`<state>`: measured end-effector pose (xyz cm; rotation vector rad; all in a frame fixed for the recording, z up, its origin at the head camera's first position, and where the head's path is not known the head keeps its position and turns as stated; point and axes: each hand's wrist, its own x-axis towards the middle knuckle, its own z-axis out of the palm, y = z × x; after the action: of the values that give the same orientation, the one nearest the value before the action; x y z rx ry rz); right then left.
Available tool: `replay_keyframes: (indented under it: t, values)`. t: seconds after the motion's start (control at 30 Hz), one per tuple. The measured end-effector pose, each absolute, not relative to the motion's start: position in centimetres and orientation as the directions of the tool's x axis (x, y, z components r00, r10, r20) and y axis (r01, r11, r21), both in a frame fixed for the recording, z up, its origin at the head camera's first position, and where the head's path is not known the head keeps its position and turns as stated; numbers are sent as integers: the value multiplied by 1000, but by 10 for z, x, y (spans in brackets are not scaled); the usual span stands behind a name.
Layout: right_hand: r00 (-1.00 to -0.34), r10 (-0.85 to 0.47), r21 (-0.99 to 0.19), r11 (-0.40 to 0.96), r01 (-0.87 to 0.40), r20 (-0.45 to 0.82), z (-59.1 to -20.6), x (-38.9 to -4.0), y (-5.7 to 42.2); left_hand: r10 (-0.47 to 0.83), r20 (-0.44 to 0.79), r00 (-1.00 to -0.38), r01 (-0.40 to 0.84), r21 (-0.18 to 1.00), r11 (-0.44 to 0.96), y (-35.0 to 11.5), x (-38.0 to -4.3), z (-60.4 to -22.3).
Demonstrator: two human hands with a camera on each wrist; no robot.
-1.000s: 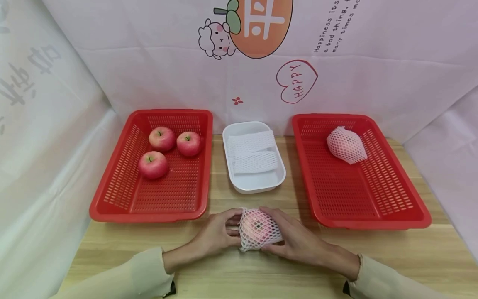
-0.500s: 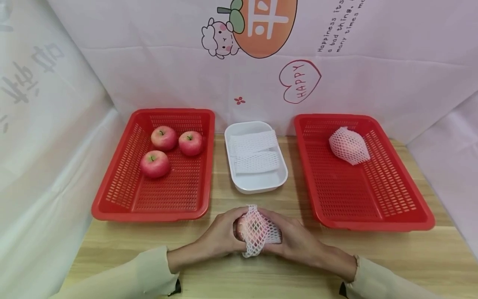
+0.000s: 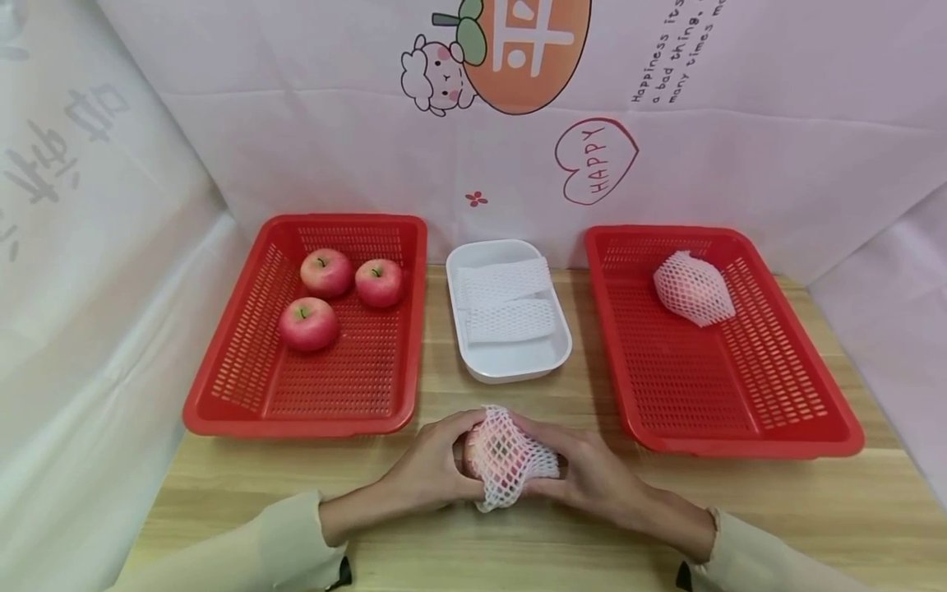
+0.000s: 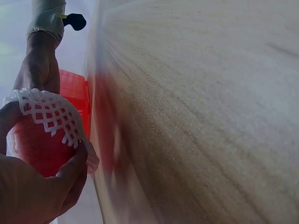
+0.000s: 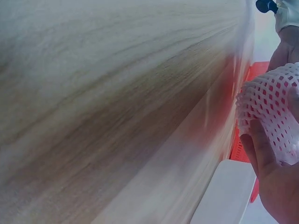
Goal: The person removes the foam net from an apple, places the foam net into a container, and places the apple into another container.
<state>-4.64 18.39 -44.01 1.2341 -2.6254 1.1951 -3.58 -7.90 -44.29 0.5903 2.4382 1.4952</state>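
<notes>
Between both hands, low in the middle of the head view, is an apple (image 3: pixel 473 454) partly covered by a white foam net sleeve (image 3: pixel 505 470). My left hand (image 3: pixel 429 467) curls its fingers and thumb round the apple's left side. In the left wrist view that side shows as bare red apple skin (image 4: pixel 37 147) beneath the net's edge (image 4: pixel 51 112). From the right, my right hand (image 3: pixel 601 477) grips the apple through the net. The netted part (image 5: pixel 268 100) fills that palm in the right wrist view. The net's tail bunches toward the right palm.
A red basket (image 3: pixel 303 429) at left holds three bare apples (image 3: pixel 308 324). The red basket (image 3: pixel 740 446) at right holds one netted apple (image 3: pixel 693 289). Between them, a white tray (image 3: pixel 510 362) holds flat foam nets (image 3: pixel 510 321). White printed cloth (image 3: pixel 333 148) walls the wooden table (image 3: pixel 473 547).
A second ago the net reached over the apple's left side, by the left fingers. Now that side shows bare, with the left hand wrapped round it. The net's front edge hangs lower.
</notes>
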Motion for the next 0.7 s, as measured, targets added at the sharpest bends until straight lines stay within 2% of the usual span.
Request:
replay_keyframes:
  t: [0.37,0.7]
  values:
    - [-654,-607,-624,309,-718,452,-434,-48,183,430,-17,-903,174,899,402,-85,-34,-436]
    - [-656,-557,-640,264,-722,510,-430,-45,184,416,-43,-908,159,885,439,-89,-30,-432]
